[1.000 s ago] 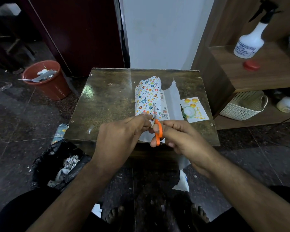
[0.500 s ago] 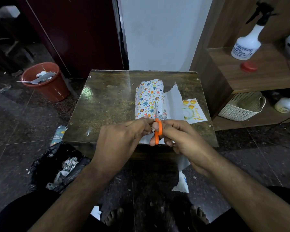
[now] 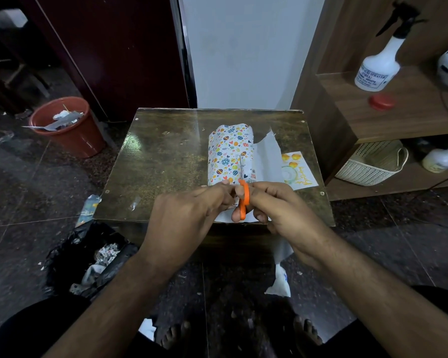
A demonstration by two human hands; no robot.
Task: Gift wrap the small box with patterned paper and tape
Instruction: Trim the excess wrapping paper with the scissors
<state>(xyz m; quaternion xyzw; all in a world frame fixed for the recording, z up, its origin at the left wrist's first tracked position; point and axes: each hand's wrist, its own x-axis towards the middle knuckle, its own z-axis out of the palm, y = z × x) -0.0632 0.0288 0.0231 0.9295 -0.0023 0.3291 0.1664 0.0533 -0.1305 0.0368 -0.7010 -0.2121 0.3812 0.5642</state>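
Note:
White patterned paper [image 3: 230, 153] is folded over in a hump on the small brown table [image 3: 161, 161], its plain white underside [image 3: 265, 158] showing to the right. The box is hidden under it. My right hand [image 3: 277, 205] grips orange-handled scissors [image 3: 243, 200], whose thin blades point away along the paper's seam. My left hand [image 3: 189, 213] pinches the paper's near edge just left of the scissors.
A yellow birthday card [image 3: 299, 171] lies at the table's right edge. A red bin [image 3: 70, 130] stands far left, a black rubbish bag [image 3: 88, 257] near left. A wooden shelf on the right carries a spray bottle [image 3: 378, 65], a red lid [image 3: 382, 102] and a white basket [image 3: 370, 166]. A paper strip [image 3: 279, 275] hangs off the table front.
Both hands stay at the paper's near edge with the scissors; the blades reach a little further along the seam. The view has shifted slightly.

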